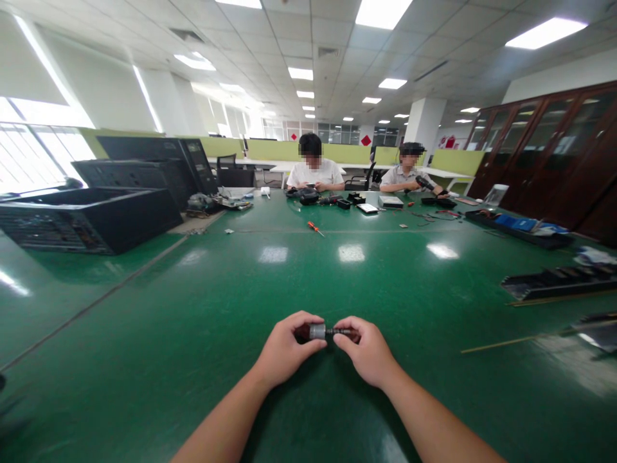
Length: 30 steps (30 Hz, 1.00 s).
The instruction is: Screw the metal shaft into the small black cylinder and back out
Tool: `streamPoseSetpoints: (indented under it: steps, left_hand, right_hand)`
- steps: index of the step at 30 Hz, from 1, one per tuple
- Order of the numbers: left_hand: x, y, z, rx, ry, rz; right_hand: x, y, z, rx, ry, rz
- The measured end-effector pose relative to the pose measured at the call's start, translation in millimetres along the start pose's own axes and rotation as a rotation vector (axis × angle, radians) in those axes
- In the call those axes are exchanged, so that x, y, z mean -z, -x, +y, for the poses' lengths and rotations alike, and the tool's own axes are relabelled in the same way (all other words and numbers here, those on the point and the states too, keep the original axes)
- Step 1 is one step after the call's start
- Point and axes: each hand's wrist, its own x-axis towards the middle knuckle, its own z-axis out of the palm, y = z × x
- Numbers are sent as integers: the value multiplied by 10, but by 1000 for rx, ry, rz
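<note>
Above the green tabletop (241, 283), close to its near side, my two hands meet around a small metal part. My left hand (283, 350) is closed on a short grey metal cylinder (317, 331), thumb below and fingers above. Extending to the right, in line with the cylinder, is a thin dark ridged shaft (337, 331). The fingers of my right hand (370, 350) pinch this shaft and cover its far end. Whether the cylinder and shaft are joined is too small to tell.
An orange screwdriver (314, 227) lies mid-table. Black computer cases (91, 218) stand at the left. Along the right are a black tray (520, 228) with blue items and a black metal rail (559, 283). Two people (315, 173) sit across, behind tools and small boxes.
</note>
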Motion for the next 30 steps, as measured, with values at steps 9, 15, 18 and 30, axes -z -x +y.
streamPoseSetpoints:
  steps: [9,15,18,30]
  left_hand:
    - [1,-9,8,21,23,3]
    - [2,-9,-10,14,26,7]
    - [6,-8,-14,18,26,6]
    - [9,-19,-40,21,22,6]
  right_hand:
    - [3,-3,-7,-11,-5,6]
    - [2,1,-4,-13,-35,0]
    - [4,0,-3,-13,-43,3]
    - [1,2,-23,-22,-61,9]
